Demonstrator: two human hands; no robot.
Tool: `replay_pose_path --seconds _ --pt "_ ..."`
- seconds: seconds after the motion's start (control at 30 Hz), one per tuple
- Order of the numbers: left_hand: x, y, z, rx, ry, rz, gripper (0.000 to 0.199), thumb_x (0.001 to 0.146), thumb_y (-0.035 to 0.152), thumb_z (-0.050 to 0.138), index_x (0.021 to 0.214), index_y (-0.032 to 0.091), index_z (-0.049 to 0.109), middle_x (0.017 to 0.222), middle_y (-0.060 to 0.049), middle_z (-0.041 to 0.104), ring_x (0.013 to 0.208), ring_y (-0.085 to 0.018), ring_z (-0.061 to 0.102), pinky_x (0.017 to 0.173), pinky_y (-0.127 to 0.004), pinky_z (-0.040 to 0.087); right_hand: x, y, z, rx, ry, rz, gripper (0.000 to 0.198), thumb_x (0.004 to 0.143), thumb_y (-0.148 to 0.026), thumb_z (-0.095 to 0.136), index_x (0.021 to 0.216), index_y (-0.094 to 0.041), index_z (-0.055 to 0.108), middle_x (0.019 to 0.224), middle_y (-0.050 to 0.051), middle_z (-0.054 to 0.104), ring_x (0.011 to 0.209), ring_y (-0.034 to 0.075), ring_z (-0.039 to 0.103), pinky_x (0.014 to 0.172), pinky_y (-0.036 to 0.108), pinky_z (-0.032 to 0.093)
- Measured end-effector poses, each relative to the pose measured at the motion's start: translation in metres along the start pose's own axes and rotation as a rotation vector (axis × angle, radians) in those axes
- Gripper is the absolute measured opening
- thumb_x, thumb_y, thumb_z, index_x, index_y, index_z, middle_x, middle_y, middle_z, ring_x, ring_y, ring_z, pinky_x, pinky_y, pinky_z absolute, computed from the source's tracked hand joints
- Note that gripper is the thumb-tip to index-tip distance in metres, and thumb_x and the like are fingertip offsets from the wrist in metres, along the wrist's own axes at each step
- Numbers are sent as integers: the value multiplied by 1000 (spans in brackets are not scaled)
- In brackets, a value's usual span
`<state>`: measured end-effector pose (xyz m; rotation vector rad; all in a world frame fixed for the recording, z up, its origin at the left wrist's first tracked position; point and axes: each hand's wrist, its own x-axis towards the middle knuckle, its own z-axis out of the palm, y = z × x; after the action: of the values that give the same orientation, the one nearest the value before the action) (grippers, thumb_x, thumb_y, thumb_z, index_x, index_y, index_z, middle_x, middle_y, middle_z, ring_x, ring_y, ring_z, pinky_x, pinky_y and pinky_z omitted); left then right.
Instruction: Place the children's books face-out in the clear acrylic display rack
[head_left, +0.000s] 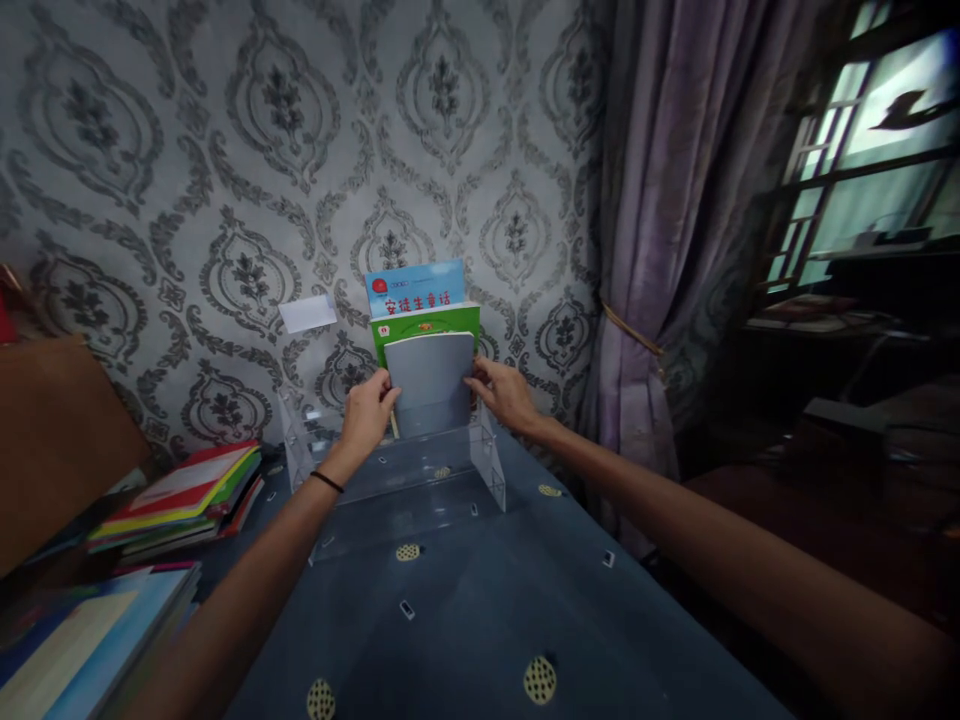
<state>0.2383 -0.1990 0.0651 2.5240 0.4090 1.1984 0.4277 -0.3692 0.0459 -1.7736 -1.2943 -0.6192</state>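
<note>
A thin grey-covered book point(431, 385) stands upright between my hands, its top edge slightly bowed. My left hand point(367, 410) pinches its left edge, and my right hand point(504, 392) grips the right edge. Its lower part is behind a bar of a clear acrylic rack point(491, 465). Directly behind it stands a green book point(465, 320). Farther back, a blue book point(416, 285) with red Chinese characters rises higher than both. A blank white card point(308, 313) stands at the rack's left rear.
The rack stands on a dark blue patterned tablecloth point(465, 640) against a wallpapered wall point(442, 150). On the left are a stack of colourful books point(187, 490), a nearer book pile point(82, 640) and a brown box point(60, 440). A purple curtain point(637, 250) hangs right.
</note>
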Motion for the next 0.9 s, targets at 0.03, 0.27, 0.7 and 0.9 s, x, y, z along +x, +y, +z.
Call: replay_pose_path --seconds 0.03,0.27,0.7,0.9 --pt "0 1 -1 13 1 1 21 85 23 60 71 23 45 64 5 54 63 -15 55 63 -24 38 0 1 0 -1 0 2 7 88 -26 59 82 -23 58 77 4 69 74 23 63 68 32 43" --pt "-1 3 -2 127 -12 4 19 89 25 59 73 23 50 62 3 55 62 -16 54 64 -26 34 0 4 2 13 -7 32 5 87 -23 61 83 -23 58 76 4 70 72 23 63 66 31 42" --pt "-8 7 -5 297 -57 -25 11 95 28 58 87 22 62 73 -2 65 73 -21 62 65 -28 33 -21 3 3 50 -35 63 9 87 -21 55 79 -22 60 72 2 69 68 19 63 67 29 44" --pt "-12 13 -11 344 -68 -55 11 97 30 58 92 23 64 80 -3 70 78 -22 65 65 -28 32 -25 -11 3 61 -41 30 7 86 -22 56 87 -21 63 76 3 71 72 20 65 69 29 47"
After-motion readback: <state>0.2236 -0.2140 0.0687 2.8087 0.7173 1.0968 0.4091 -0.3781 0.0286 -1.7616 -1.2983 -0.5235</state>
